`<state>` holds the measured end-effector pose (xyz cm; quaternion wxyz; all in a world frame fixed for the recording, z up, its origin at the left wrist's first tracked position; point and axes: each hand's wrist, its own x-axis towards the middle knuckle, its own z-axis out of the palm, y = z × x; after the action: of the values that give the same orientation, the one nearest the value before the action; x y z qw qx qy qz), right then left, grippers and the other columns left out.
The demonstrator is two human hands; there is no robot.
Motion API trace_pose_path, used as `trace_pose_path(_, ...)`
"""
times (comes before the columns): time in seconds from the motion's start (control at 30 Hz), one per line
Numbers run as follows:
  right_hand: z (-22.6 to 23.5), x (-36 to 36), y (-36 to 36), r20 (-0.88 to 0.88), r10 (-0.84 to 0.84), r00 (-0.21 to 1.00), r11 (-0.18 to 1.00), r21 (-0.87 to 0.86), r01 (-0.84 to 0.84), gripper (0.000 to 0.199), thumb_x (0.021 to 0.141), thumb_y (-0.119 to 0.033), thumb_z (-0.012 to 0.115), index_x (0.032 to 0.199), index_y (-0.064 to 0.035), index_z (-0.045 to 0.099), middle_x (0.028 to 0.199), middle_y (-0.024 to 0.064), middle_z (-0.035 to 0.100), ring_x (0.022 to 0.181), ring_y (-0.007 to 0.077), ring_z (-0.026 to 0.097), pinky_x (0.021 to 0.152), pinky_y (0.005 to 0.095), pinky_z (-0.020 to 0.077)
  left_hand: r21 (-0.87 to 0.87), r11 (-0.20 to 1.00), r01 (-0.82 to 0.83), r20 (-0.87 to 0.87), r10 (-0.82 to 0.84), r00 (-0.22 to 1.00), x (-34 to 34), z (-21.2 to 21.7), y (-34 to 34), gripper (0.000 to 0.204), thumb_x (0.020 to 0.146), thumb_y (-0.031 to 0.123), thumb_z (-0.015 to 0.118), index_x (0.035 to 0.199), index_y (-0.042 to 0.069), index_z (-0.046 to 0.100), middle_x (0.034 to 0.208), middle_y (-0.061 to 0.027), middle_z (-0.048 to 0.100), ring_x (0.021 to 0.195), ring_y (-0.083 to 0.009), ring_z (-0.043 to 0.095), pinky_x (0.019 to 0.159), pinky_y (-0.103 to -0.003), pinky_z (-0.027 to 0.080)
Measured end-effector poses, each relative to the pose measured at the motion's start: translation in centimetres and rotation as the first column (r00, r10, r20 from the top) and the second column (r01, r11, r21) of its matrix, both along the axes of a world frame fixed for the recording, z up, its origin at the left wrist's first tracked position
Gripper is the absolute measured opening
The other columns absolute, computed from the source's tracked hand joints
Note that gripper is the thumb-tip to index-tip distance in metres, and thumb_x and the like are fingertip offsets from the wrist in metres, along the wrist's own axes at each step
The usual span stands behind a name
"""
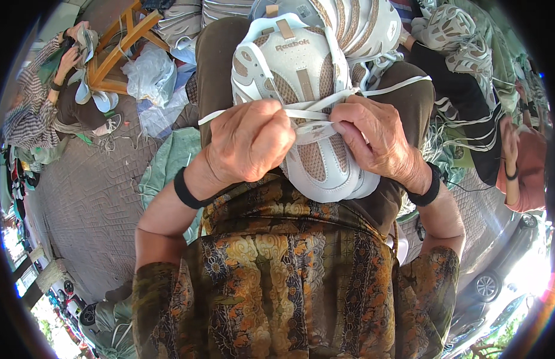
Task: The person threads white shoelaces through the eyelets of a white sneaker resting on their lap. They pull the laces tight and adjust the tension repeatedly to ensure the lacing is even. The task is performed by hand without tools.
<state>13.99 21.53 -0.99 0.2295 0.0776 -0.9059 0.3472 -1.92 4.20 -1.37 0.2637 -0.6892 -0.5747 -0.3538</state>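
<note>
Item: sneaker [307, 113], white w/ tan mesh panels, lying on person's lap, toe toward body. Lace [301, 113], flat white, runs across upper; ends trail both sides.
Handling: keep lace flat, even tension L/R, no twist at eyelets.
Left hand [250, 143]: fist closed on lace.
Right hand [376, 137]: fingers pinched on lace, prob. near an eyelet, view blocked.
Nearby: more sneakers [349, 24] heaped beyond knees.

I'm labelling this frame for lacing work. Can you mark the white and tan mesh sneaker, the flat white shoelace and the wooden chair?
White and tan mesh sneaker [289, 63]: head view, on its upper side panel.
Flat white shoelace [397, 85]: head view, on the strand running right.
Wooden chair [119, 48]: head view, on a slanted leg.
</note>
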Motion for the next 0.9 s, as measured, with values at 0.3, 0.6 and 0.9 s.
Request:
trace_pose_path(0.3,0.5,0.7,0.3,0.134,-0.04,0.99,0.947,-0.31,0.08,0.019,0.091,-0.002,0.057,0.109,-0.0018,0.057,0.081,0.0107,0.062,0.066,0.0209,0.06,0.061,0.0302,0.0484,-0.217,0.97,0.106,0.21,-0.059,0.976,0.7,0.2,-0.7,0.033,0.067,-0.003,0.066,0.1,0.001,0.059,0.075,-0.0047,0.056,0.058,-0.0186,0.06,0.05,-0.032,0.05)
trace_pose_path(0.6,2.2,-0.9,1.1,0.269,-0.128,0.954,0.974,-0.147,0.172,0.013,0.087,-0.004,0.064,0.099,-0.0045,0.059,0.079,0.0122,0.062,0.066,0.0257,0.062,0.057,0.0319,0.0475,-0.372,0.837,0.401,0.879,0.179,0.442,1.0,2.0,-0.9,0.008,0.087,0.005,0.066,0.087,0.003,0.058,0.053,0.0026,0.051,0.047,-0.002,0.045,0.045,-0.021,0.037)
trace_pose_path(0.9,2.7,-1.2,0.7,0.066,-0.047,0.997,0.997,0.056,0.044,0.013,0.082,0.001,0.066,0.092,-0.0015,0.058,0.091,0.0087,0.053,0.069,0.0165,0.053,0.061,0.0283,0.0434,-0.496,0.717,0.49,0.835,0.24,0.494,0.2,2.4,-1.9,0.008,0.087,0.004,0.066,0.089,0.002,0.059,0.066,0.001,0.058,0.057,-0.0021,0.05,0.053,-0.02,0.042)
